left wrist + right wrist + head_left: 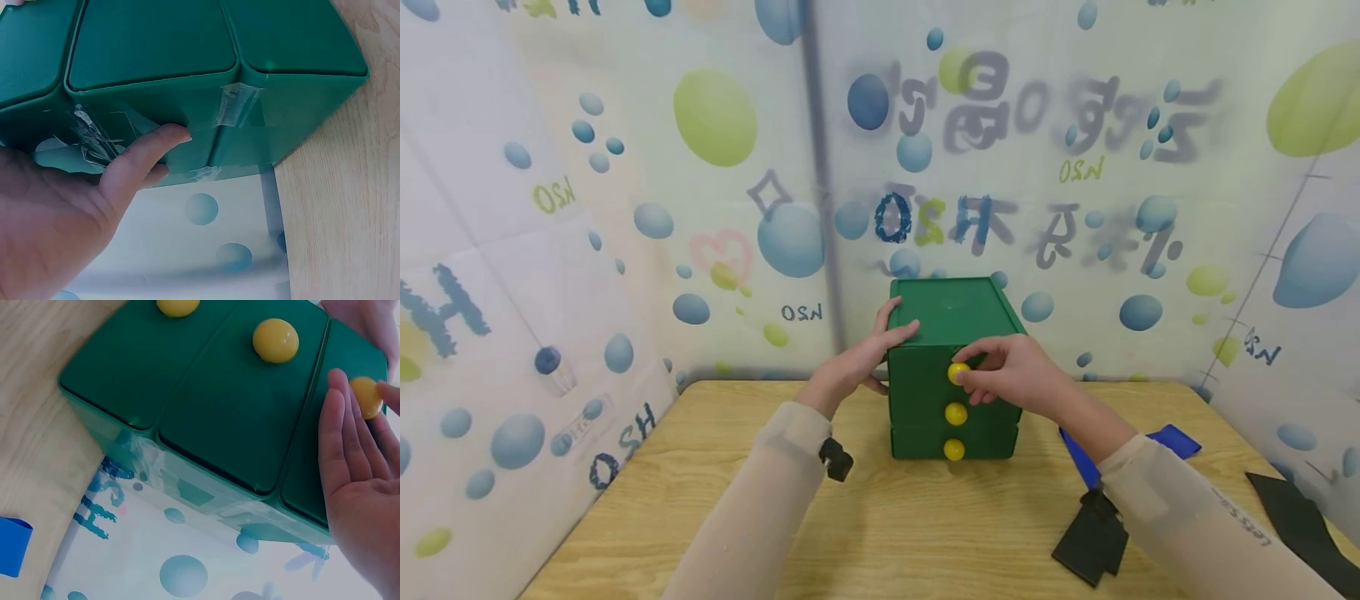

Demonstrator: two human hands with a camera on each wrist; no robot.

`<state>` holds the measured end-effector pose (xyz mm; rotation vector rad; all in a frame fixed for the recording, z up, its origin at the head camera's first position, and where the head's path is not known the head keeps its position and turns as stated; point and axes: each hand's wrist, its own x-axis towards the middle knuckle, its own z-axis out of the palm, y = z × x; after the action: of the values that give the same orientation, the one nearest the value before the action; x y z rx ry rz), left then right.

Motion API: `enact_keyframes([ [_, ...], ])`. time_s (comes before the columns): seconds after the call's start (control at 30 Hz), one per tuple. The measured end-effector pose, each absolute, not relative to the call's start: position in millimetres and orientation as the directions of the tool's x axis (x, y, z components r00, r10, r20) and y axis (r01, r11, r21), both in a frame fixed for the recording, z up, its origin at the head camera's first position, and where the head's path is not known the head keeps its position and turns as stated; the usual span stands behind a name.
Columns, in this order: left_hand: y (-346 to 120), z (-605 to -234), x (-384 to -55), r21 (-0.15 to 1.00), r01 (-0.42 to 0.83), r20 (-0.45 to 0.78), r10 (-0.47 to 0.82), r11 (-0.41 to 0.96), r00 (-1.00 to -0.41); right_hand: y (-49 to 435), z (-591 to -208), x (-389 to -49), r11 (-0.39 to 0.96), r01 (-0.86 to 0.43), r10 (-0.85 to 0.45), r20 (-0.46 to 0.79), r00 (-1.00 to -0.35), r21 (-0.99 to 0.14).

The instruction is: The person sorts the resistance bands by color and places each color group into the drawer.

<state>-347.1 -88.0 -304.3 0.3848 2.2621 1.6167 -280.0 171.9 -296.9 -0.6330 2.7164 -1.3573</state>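
Note:
A green three-drawer box (921, 392) stands on the wooden table, with a round yellow knob on the front of each drawer. My left hand (865, 354) rests against the box's upper left side and top edge, its fingers extended; the left wrist view shows the thumb (147, 153) along the taped side. With thumb and index finger, my right hand (1018, 375) pinches the top yellow knob (366, 398). Below it are the middle knob (956, 413) and the bottom knob (953, 450). All three drawer fronts sit flush with one another.
Right of the box lies a blue strip (1176, 440), partly hidden by my right forearm. Dark flat pieces (1086, 546) show beside that sleeve, and another black piece (1300, 517) lies at the table's right edge. A patterned curtain (737, 333) hangs close behind the box.

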Motion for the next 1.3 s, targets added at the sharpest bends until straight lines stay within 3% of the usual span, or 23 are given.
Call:
enact_keyframes([
  [0.2,-86,-302,-345,0.945,0.039,-0.101,0.400,0.326,-0.911,172,-304,-274,0.552,-0.403,-0.387,0.204,-0.899,-0.730],
  [0.53,-87,-291,-344,0.912,0.080,-0.107,0.421,0.403,-0.901,171,-310,-271,0.621,-0.549,-0.413,0.361,-0.836,-0.560],
  [0.63,-87,-288,-346,0.898,0.079,-0.118,0.410,0.433,-0.905,171,-316,-269,0.622,-0.629,-0.448,0.447,-0.774,-0.467],
  [0.73,-85,-286,-347,0.890,0.070,-0.124,0.387,0.451,-0.914,171,-323,-267,0.589,-0.730,-0.528,0.518,-0.673,-0.347],
  [0.83,-81,-284,-349,0.892,0.048,-0.131,0.359,0.449,-0.924,171,-328,-265,0.555,-0.794,-0.617,0.519,-0.592,-0.246],
  [0.9,-79,-283,-349,0.894,0.031,-0.140,0.345,0.447,-0.928,171,-333,-265,0.553,-0.807,-0.657,0.488,-0.575,-0.206],
  [1.1,-78,-285,-348,0.906,0.014,-0.149,0.350,0.422,-0.925,170,-347,-269,0.627,-0.752,-0.664,0.364,-0.653,-0.205],
  [1.3,-79,-285,-347,0.899,0.011,-0.162,0.357,0.437,-0.920,169,-362,-275,0.603,-0.617,-0.569,0.271,-0.777,-0.506],
])
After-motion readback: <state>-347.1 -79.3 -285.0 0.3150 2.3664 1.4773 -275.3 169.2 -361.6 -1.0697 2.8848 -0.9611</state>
